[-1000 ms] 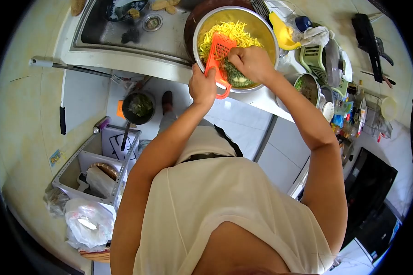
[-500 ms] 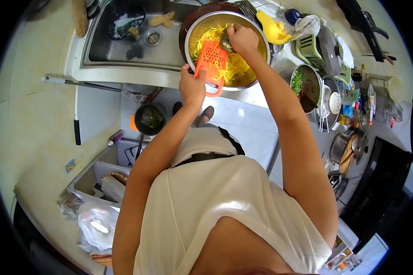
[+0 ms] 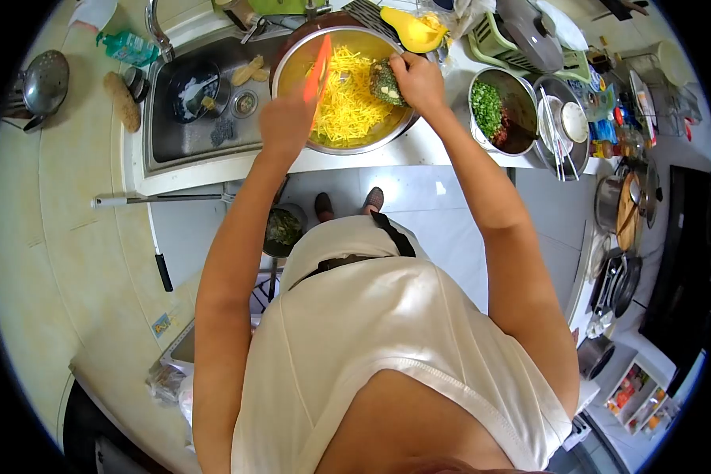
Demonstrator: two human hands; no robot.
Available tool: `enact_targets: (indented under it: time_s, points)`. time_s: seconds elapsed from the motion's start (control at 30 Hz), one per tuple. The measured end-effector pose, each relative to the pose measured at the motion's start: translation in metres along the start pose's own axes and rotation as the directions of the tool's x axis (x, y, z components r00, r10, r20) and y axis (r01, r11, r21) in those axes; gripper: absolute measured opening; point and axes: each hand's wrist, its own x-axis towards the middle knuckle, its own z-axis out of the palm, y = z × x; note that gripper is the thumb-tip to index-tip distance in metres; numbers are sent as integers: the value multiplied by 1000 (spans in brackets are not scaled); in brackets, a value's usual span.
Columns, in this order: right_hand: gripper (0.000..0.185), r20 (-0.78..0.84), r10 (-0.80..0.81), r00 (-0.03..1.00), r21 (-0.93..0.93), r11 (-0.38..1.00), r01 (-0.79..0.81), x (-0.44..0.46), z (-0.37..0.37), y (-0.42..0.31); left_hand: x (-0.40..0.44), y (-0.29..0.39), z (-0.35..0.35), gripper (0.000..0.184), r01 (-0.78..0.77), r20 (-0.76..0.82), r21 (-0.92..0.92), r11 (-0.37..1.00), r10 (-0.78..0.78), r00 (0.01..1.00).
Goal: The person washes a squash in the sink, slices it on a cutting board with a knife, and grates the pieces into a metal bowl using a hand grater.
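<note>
My left hand [image 3: 285,124], blurred by motion, grips an orange grater [image 3: 321,73]. The grater stands nearly on edge over the left side of a metal bowl [image 3: 407,125]. Yellow shreds [image 3: 351,107] are heaped inside the bowl. At the bowl's right side, my right hand [image 3: 420,83] is closed on a chunk of pumpkin with dark green rind [image 3: 385,82], held above the shreds and apart from the grater. A larger yellow pumpkin piece [image 3: 413,30] lies on the counter behind the bowl.
A sink [image 3: 162,146] with a dark pan [image 3: 191,89] is at the left. To the right stand a pot [image 3: 521,83] with chopped greens and a basin with white bowls [image 3: 574,122]. A green rack [image 3: 490,43] sits behind them. A bin [image 3: 284,229] is on the floor.
My left hand has lifted the grater off the shreds, moved left and turned it on edge. The pumpkin chunk in my right hand is now away from the grater. The camera view has shifted.
</note>
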Motion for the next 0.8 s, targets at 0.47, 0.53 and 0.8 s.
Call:
enact_targets:
  time_s: [0.47,0.53,0.8]
  points:
    - [44,238,-191,952,-210,947,242,-12,38,-19,-29,5,97,34,167,-121,-754,635,-384,915]
    - [44,247,-183,952,-235,941,242,-12,23,-32,-31,8,79,33,235,-33,-756,611,-395,918]
    - [43,406,-209,890,-194,932,307,5,43,-56,-35,11,89,37,276,-25,-683,676,-401,916]
